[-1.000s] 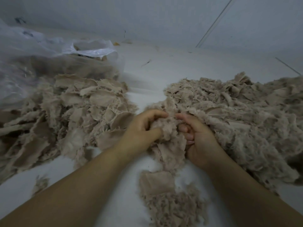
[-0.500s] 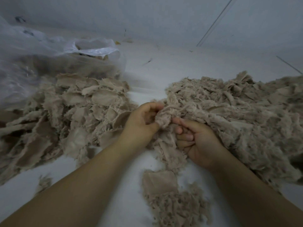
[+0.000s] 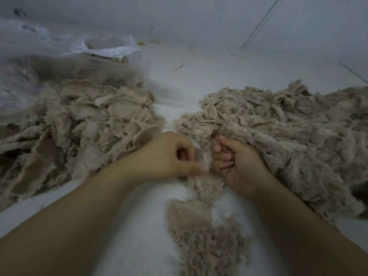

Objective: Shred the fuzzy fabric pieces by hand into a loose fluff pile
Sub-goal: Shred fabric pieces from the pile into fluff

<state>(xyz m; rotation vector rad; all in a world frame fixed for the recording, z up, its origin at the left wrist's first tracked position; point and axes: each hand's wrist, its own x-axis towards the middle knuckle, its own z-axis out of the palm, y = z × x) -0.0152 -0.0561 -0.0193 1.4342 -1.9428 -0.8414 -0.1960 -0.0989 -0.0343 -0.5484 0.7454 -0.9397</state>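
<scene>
- Our left hand (image 3: 169, 156) and right hand (image 3: 237, 162) meet at the middle of a pale work surface (image 3: 139, 236), both pinching one fuzzy fabric piece (image 3: 205, 184) between them.
- The left hand's fingers are curled into a near fist, thumb pressed forward against the piece; its fingertips are blurred, so we cannot tell just how much cloth they hold.
- The right hand lies palm up, fingers folded in over the upper edge of the same piece, its knuckles touching the loose fluff behind it.
- The held piece hangs down from the grip toward us, frayed along its lower edge.
- Just below the grip, nearer to us, lies a flat square scrap (image 3: 189, 216) atop a small heap of shredded fibre (image 3: 209, 250).
- To the right of the grip and beyond it spreads the fluff pile (image 3: 288, 136), wide and loose, touching the right hand's back.
- To the left of the grip sits a stack of unshredded fabric pieces (image 3: 79, 126), flat and overlapping, just beside the left wrist.
- Further left and behind that stack, a clear plastic bag (image 3: 59, 62) holds more of the same material.
</scene>
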